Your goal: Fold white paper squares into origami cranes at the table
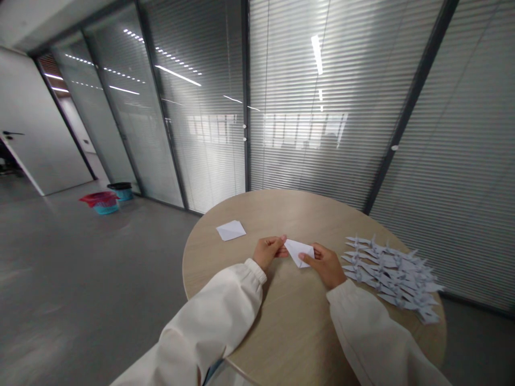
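Observation:
My left hand [269,252] and my right hand [324,265] hold a folded white paper triangle [298,252] between them, just above the round light-wood table [289,316]. The left fingertips pinch its left tip, and the right thumb and fingers grip its right side. A separate folded white paper square [230,230] lies on the table to the left of my hands. Several folded paper cranes [388,273] lie in a dense group on the table, to the right of my right hand. White cuffed sleeves cover both forearms.
Behind the table stands a glass partition with closed blinds [322,107]. At the far left, a blue bin with a red liner [100,202] and a blue bin with a black rim [120,191] stand on the grey floor [100,268] near a white door [40,123].

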A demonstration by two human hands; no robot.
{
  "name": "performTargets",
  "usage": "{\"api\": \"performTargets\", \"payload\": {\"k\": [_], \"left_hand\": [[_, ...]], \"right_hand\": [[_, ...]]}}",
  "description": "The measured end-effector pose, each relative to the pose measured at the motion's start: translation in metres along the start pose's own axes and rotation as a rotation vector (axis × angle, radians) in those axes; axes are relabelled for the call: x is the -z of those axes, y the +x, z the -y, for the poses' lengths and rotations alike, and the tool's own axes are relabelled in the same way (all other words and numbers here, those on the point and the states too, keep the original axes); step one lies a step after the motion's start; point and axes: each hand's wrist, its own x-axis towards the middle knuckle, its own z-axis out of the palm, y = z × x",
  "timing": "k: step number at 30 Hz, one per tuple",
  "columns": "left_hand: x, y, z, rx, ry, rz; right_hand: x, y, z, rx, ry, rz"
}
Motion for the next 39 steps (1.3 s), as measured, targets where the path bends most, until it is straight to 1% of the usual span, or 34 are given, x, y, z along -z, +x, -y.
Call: {"api": "performTargets", "payload": {"k": [6, 9, 12, 20, 28, 33, 37, 39], "left_hand": [[-0.0026, -0.0017, -0.0013, -0.031, -0.003, -0.058], [-0.0034, -0.0016, 0.0003, -0.001, -0.003, -0.03], [-0.0044, -0.0022, 0.0011, 0.004, 0.0, 0.002], [-0.0078, -0.0061, -0.003, -0.052, 0.033, -0.047], [-0.0056, -0.0032, -0.0002, -0.035, 0.016, -0.008], [-0.0045, -0.0076, -0.0046, -0.103, 0.07, -0.056], [-0.0039, -0.0102, -0.0081, -0.103, 0.059, -0.122], [-0.004, -0.0092, -0.0078, -0.104, 0.059, -0.129]], "right_hand": [[-0.0012, 0.0, 0.0009, -0.034, 0.0, 0.011], [0.0003, 0.0012, -0.0031, -0.034, -0.003, 0.0], [0.0014, 0.0023, -0.0065, -0.045, -0.001, 0.017], [0.0011, 0.001, -0.0049, -0.04, -0.069, 0.049], [0.0011, 0.0006, -0.0044, -0.052, -0.066, 0.058], [-0.0006, 0.0001, -0.0034, -0.051, -0.055, 0.093], [-0.0042, -0.0012, 0.0006, -0.065, -0.05, 0.132], [-0.0047, -0.0017, 0.0027, -0.071, -0.044, 0.136]]}}
